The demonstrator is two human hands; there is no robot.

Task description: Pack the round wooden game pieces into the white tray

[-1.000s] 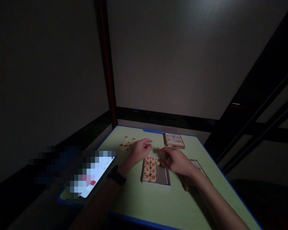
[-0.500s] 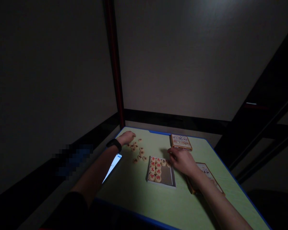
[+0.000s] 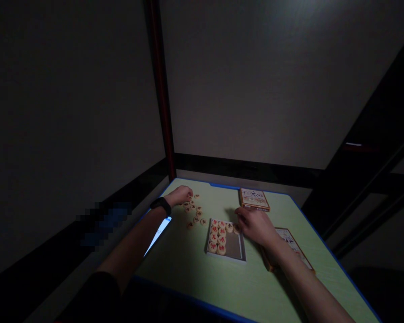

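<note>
My left hand (image 3: 181,194), with a black band on its wrist, reaches to the far left of the table. Its fingers are bent down and closed on a xiangqi piece (image 3: 190,198) at the edge of the loose xiangqi pieces (image 3: 196,220). My right hand (image 3: 256,223) hovers by the far right corner of a shallow white tray (image 3: 245,255), fingers curled together; whatever they hold is hidden. In the tray, red-marked pieces (image 3: 221,240) fill two columns at the left. A dark-marked piece (image 3: 229,227) and another (image 3: 236,229) continue the far row, beside my right fingers.
A flat printed box (image 3: 255,198) lies at the table's back edge. Another printed box (image 3: 294,246) is partly under my right forearm. A lit phone (image 3: 158,235) lies by my left forearm. The green table (image 3: 188,273) has a blue rim, with walls behind and left.
My left hand has shifted slightly right and nearer, its fingertips lowering onto a piece. The right hand has stayed almost still, and the tray looks the same.
</note>
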